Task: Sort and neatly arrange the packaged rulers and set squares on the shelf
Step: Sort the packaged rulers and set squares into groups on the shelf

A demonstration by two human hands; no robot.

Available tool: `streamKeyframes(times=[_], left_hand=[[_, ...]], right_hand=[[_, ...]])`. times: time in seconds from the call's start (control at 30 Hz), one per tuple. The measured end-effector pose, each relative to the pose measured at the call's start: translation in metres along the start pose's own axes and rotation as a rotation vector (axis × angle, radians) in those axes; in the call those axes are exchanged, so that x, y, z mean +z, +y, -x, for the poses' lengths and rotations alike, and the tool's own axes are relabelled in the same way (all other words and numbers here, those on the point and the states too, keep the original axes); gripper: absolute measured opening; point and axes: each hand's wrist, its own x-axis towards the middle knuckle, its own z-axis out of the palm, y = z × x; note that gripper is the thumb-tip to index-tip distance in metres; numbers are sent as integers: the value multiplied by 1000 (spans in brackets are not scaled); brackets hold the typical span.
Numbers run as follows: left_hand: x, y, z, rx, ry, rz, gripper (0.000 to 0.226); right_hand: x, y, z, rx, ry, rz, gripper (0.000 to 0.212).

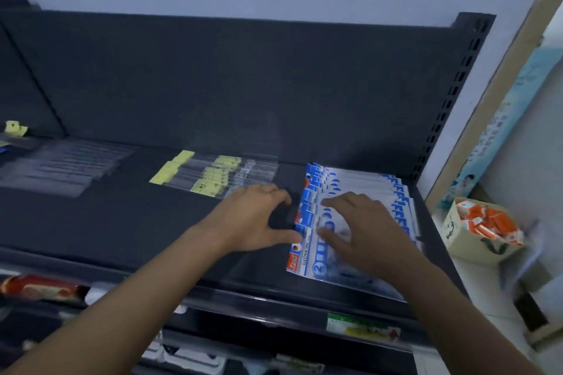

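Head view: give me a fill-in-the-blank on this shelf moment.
The right hand rests on the ____-and-white packets. The left hand touches their ____ edge. The clear packets beside them bear ____ labels. The cardboard box holds ____ items.
Missing: blue; left; yellow; orange.

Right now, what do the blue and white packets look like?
The blue and white packets are shiny plastic sleeves with blue headers and an orange-red spot; the front one shows a circled 2. They lie flat, overlapping front to back, at the right end of the dark shelf. The right hand rests spread on them; the left hand touches their left edge.
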Motion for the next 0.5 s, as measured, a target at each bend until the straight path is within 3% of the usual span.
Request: streamKeyframes(times=[0.2,0.5], left_hand=[[-35,-74,71,-148,157,-497,79],[-95,-255,231,-460,153,-531,86]], right_hand=[[8,-104,-42,-146,81,9,68],[72,-320,-122,-207,165,-16,69]])
